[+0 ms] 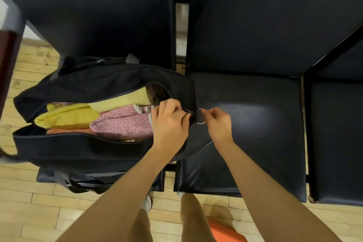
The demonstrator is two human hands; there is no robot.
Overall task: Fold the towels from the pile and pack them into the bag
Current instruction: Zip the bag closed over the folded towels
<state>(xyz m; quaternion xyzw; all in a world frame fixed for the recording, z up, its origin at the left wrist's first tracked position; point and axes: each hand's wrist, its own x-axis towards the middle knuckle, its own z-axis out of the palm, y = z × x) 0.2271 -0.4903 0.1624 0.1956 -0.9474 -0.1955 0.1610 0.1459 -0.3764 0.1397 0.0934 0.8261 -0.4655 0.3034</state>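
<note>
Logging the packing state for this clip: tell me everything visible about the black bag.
The black bag is a soft fabric duffel lying lengthwise on a dark padded seat, its top zip wide open. Folded yellow towels and a pink patterned towel fill it to the opening. Grey strap handles hang off its near side. At its right end the left hand grips at the zip's end, while the right hand pinches a metal ring attached there.

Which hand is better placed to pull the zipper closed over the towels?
The left hand, probably. Its fingers already pinch the zipper pull at the right end of the open bag, next to the towels. The right hand holds the metal ring, which steadies that end.
</note>
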